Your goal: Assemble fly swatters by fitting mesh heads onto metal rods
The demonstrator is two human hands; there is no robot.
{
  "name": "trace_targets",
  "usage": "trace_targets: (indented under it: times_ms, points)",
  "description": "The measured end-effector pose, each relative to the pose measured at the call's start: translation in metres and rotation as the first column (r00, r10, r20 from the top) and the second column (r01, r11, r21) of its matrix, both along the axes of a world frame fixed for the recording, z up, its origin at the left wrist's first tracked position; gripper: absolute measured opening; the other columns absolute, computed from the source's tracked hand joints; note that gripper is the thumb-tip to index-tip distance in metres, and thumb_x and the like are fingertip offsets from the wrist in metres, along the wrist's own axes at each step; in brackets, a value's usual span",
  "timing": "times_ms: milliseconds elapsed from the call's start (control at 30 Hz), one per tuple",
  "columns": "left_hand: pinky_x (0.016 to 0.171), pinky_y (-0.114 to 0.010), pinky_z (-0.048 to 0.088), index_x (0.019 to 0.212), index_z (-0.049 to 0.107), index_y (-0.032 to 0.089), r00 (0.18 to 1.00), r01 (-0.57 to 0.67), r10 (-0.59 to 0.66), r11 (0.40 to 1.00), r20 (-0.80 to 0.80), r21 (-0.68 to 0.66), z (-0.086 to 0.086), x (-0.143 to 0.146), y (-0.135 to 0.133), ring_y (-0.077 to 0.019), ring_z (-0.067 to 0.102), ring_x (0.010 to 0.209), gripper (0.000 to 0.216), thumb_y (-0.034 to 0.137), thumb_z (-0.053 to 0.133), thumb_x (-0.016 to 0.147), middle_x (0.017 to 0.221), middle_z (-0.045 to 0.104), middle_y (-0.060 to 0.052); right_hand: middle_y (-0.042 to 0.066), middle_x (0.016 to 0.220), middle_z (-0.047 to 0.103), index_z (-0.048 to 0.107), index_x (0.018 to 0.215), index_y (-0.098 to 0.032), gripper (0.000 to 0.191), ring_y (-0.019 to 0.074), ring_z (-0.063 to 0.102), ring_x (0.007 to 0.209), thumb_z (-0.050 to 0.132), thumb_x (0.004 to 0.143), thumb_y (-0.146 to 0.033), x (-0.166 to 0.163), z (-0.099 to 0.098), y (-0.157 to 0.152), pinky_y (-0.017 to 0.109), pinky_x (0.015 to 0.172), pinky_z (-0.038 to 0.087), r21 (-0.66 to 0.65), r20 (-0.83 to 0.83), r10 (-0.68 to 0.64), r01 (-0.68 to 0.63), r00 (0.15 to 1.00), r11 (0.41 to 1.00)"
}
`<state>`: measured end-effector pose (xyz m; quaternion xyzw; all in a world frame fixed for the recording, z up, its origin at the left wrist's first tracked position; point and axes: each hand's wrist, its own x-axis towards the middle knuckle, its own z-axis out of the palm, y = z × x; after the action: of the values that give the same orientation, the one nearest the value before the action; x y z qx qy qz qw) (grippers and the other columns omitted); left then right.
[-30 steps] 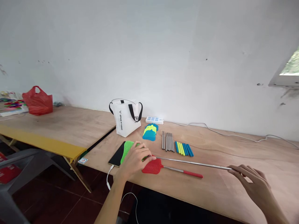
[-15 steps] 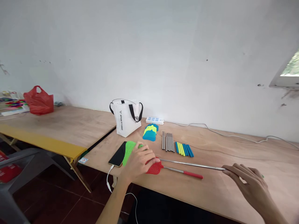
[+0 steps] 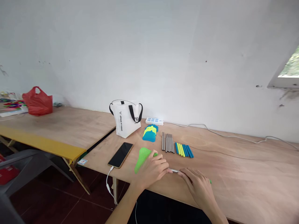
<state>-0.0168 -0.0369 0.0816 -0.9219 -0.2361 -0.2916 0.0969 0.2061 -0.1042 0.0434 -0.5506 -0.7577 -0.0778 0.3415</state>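
Observation:
A green fly swatter [image 3: 141, 158] is held in both hands above the front of the table. My left hand [image 3: 156, 168] closes around the neck, its mesh head sticking out to the left. Between the hands shows a short stretch of metal rod [image 3: 174, 170]. My right hand [image 3: 197, 183] is wrapped over the handle, a green end [image 3: 210, 181] poking out past the fingers. No part of the red fly swatter seen earlier shows now. Behind the hands lie a row of metal rods [image 3: 167, 143], yellow and blue grips [image 3: 184, 150], and blue and yellow swatter heads [image 3: 149, 136].
A phone [image 3: 121, 155] on a white cable lies left of the hands, near the table's front edge. A white tote bag [image 3: 127, 126] and a power strip [image 3: 154, 121] stand along the wall. A red plastic bag [image 3: 38, 102] sits on the left-hand table [image 3: 77, 124].
My right hand has come left toward my left hand, and the exposed rod is much shorter. The green head has shifted right, off the phone. The red fly swatter is out of sight.

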Motion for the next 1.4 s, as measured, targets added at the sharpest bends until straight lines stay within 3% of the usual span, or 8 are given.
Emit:
trace_targets:
  times_ms: [267, 633, 1033, 1233, 1400]
  points:
    - [0.088, -0.036, 0.035, 0.084, 0.063, 0.02, 1.0, 0.026, -0.026, 0.995, -0.003, -0.101, -0.003, 0.004, -0.003, -0.0166, 0.055, 0.079, 0.023, 0.03, 0.057, 0.104, 0.078, 0.066, 0.002, 0.001, 0.077, 0.071, 0.069, 0.085, -0.028, 0.044, 0.0172, 0.066, 0.069, 0.037, 0.106, -0.052, 0.013, 0.003, -0.002, 0.026, 0.065, 0.042, -0.037, 0.01, -0.024, 0.024, 1.0, 0.999]
    - [0.084, -0.037, 0.034, 0.077, 0.057, 0.018, 0.999, 0.034, -0.036, 0.996, 0.021, 0.088, -0.001, 0.013, -0.007, -0.0159, 0.053, 0.075, 0.028, 0.023, 0.052, 0.105, 0.071, 0.064, 0.002, -0.001, 0.07, 0.066, 0.064, 0.082, -0.025, 0.044, 0.0151, 0.061, 0.061, 0.035, 0.108, -0.044, 0.012, 0.006, -0.007, 0.026, 0.061, 0.036, 0.085, 0.088, -0.031, 0.024, 0.996, 0.996]
    - [0.087, -0.038, 0.036, 0.08, 0.063, 0.018, 1.0, 0.026, -0.027, 0.999, 0.017, 0.044, 0.0, 0.013, -0.008, -0.0162, 0.055, 0.077, 0.028, 0.028, 0.054, 0.105, 0.074, 0.067, 0.001, -0.001, 0.069, 0.066, 0.064, 0.081, -0.025, 0.044, 0.0145, 0.062, 0.061, 0.035, 0.108, -0.044, 0.009, 0.006, -0.008, 0.025, 0.06, 0.036, 0.066, 0.09, -0.02, 0.014, 0.996, 0.998]
    - [0.092, -0.036, 0.036, 0.082, 0.063, 0.019, 0.994, 0.067, -0.068, 0.998, 0.088, 0.017, -0.003, 0.013, -0.004, -0.0148, 0.056, 0.075, 0.032, 0.032, 0.048, 0.108, 0.076, 0.068, 0.002, -0.001, 0.068, 0.065, 0.064, 0.077, -0.025, 0.046, 0.0143, 0.06, 0.063, 0.034, 0.109, -0.041, 0.011, 0.011, -0.007, 0.027, 0.064, 0.035, 0.136, 0.136, -0.028, 0.01, 0.99, 0.991]
    - [0.091, -0.035, 0.035, 0.082, 0.062, 0.019, 0.996, 0.054, -0.056, 0.998, 0.074, 0.036, -0.002, 0.006, 0.0, -0.0147, 0.057, 0.077, 0.029, 0.03, 0.051, 0.107, 0.077, 0.069, 0.002, 0.001, 0.071, 0.067, 0.067, 0.08, -0.025, 0.046, 0.0147, 0.059, 0.066, 0.035, 0.109, -0.04, 0.032, 0.018, -0.008, 0.029, 0.068, 0.034, 0.139, 0.202, -0.055, 0.027, 0.978, 0.99]
